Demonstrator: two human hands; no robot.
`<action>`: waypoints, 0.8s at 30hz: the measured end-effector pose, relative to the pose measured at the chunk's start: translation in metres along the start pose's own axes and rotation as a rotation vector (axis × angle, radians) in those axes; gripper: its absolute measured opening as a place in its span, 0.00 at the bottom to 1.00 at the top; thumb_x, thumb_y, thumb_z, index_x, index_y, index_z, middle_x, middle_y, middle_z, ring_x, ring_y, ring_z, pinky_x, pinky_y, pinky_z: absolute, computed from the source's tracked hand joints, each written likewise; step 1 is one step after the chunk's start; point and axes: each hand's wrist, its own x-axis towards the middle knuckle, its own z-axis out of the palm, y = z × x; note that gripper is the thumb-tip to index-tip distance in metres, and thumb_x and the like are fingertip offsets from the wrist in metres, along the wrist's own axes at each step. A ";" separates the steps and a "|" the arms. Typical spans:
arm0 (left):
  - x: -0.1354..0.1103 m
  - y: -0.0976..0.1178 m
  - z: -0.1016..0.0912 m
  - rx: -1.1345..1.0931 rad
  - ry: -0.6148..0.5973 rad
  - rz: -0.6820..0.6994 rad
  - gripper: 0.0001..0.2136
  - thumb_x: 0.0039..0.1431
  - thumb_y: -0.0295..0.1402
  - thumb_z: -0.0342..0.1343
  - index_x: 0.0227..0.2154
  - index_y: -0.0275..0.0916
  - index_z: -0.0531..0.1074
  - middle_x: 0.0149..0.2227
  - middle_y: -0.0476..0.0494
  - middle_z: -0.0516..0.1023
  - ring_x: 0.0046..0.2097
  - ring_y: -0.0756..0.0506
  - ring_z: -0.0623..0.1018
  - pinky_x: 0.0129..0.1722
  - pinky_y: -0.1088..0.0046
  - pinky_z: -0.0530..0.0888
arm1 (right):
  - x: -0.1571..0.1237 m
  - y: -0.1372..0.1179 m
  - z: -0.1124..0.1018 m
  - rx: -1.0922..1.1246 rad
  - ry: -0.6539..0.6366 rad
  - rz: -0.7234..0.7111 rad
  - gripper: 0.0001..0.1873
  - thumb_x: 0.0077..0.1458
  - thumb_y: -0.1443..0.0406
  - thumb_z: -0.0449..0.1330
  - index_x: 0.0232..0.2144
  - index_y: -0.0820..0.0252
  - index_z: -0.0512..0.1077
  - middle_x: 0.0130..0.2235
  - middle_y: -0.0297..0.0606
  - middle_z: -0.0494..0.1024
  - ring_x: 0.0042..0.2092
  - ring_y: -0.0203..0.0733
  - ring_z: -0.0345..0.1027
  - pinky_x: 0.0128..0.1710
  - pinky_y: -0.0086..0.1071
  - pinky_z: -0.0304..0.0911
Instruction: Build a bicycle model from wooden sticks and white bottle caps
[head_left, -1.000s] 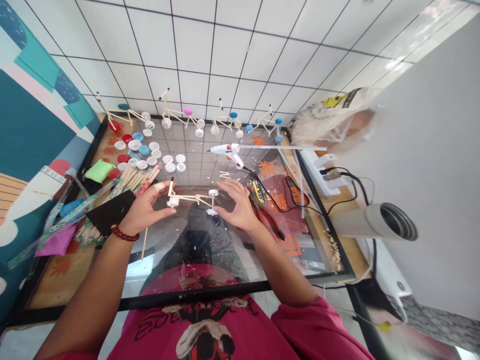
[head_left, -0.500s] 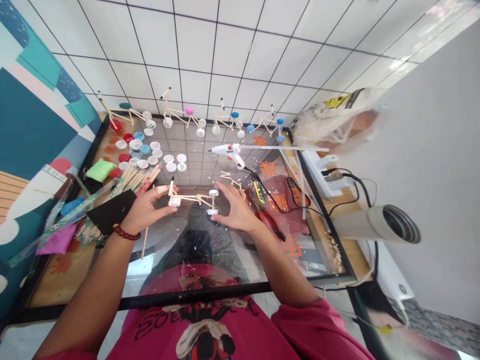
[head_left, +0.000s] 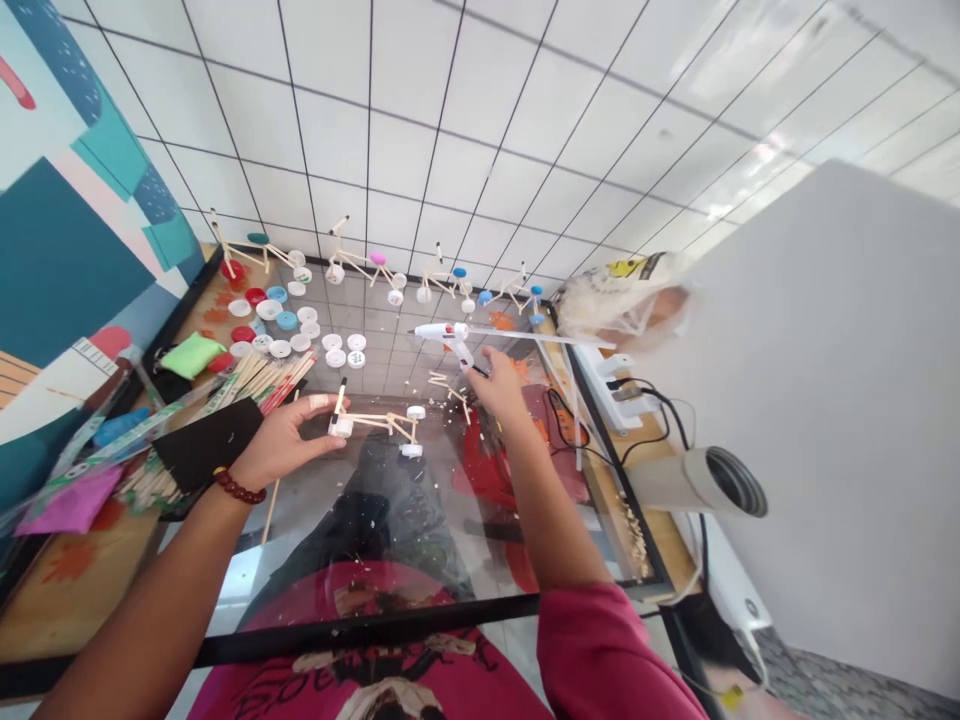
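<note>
My left hand (head_left: 281, 440) pinches the front end of a small stick model (head_left: 375, 422) with white bottle-cap wheels, held just above the glass table top (head_left: 390, 540). A bandage wraps one finger and a red bead bracelet circles the wrist. My right hand (head_left: 499, 385) has stretched out beyond the model, close to the handle of a white glue gun (head_left: 446, 335) that lies on the glass. Its fingers are loosely curled and hold nothing. Short stick pieces (head_left: 448, 384) lie just left of that hand.
Several finished stick models (head_left: 360, 268) line the table's far edge. Loose bottle caps (head_left: 281, 320) and a bundle of sticks (head_left: 259, 380) lie at left, beside black card (head_left: 206, 445) and coloured bags. At right sit a power strip (head_left: 619, 375), cables, a plastic bag and a cardboard tube (head_left: 701, 480).
My right hand let go of the model's rear wheel and moved forward toward the glue gun. The left hand still holds the model. The camera tilted slightly.
</note>
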 end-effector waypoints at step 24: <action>-0.002 0.005 0.004 0.005 -0.011 -0.019 0.31 0.44 0.49 0.68 0.50 0.38 0.76 0.54 0.35 0.79 0.56 0.35 0.77 0.61 0.54 0.69 | -0.028 -0.060 -0.037 0.391 -0.329 -0.123 0.17 0.57 0.53 0.61 0.41 0.59 0.76 0.43 0.40 0.81 0.43 0.45 0.73 0.48 0.40 0.67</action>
